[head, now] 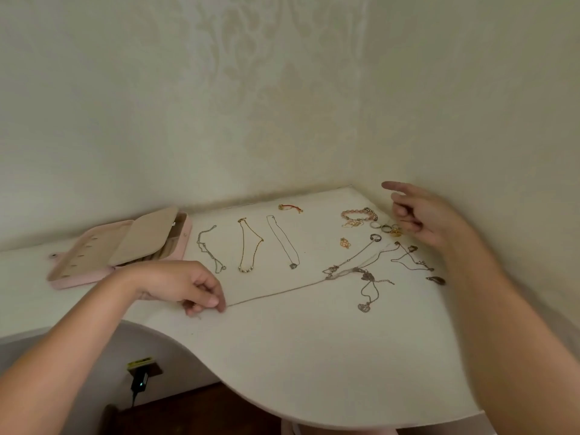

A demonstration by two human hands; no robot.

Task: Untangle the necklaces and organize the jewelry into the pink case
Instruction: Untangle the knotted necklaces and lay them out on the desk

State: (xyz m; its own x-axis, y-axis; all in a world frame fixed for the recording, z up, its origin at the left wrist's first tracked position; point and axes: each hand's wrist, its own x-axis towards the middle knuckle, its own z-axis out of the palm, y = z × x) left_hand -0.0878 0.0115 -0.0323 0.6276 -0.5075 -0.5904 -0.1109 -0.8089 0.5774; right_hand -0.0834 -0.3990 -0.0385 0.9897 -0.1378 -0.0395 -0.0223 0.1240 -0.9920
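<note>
Left hand (191, 285) low on bench (282, 356), pinching chain (276, 293) end, drawn taut from tangle (348, 271). Right hand (420, 215) raised, fingers loosely spread, above rings (384, 227). Pink case (94, 274) open, far left.

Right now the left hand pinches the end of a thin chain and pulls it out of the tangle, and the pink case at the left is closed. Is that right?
Not quite. The head view shows the pink case lying open. The rest holds: the left hand pinches the thin chain, which runs taut to the tangle.
</note>
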